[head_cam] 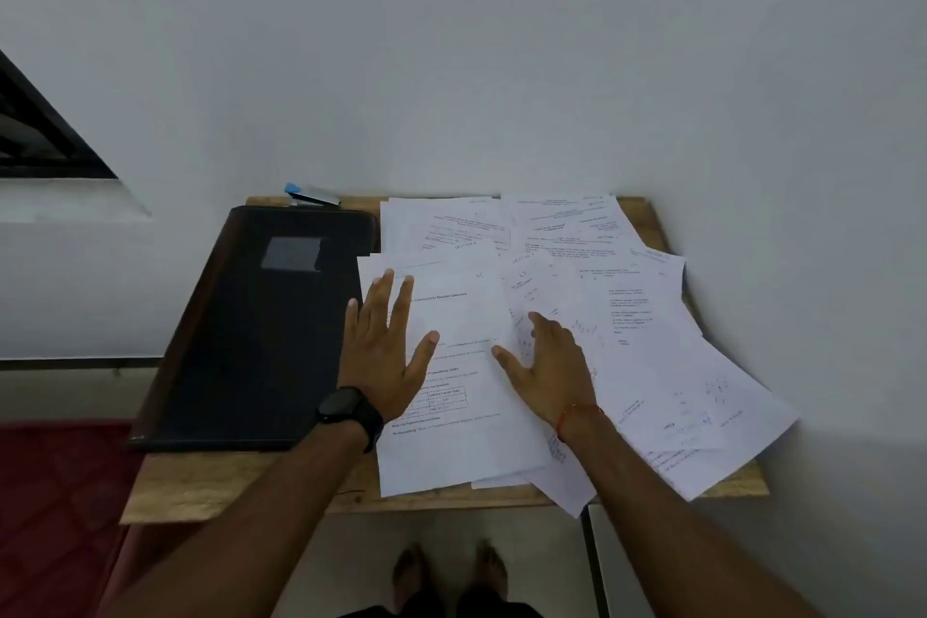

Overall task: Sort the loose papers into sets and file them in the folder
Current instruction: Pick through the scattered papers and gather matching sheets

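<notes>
Two bare forearms reach in from the bottom edge, the left one (281, 482) wearing a dark watch (346, 406) and the right one (652, 482) a thin red thread (577, 412) at the wrist. The left hand (383, 346) lies palm down with its fingers (383, 286) straight and spread wide, holding nothing, pressing flat on the left margin of the topmost sheet (466, 442); its little-finger side reaches the sheet's edge next to the folder. The right hand (544, 366) is also open, thumb splayed toward the left hand, its fingers (539, 319) loosely spread and resting on the sheets just right of that top page; it grips nothing. Both hands sit on the loose papers (627, 316), which fan out overlapping across the right half of the wooden table (241, 482), some hanging over its near edge; there are well over half a dozen, but the exact count cannot be told. One black folder (261, 326) lies closed on the left half of the table, touching the papers' left edge. One stapler (311, 194) with a blue end sits behind the folder against the white wall (501, 65). Below the table edge two bare feet (451, 572) show on the floor.
</notes>
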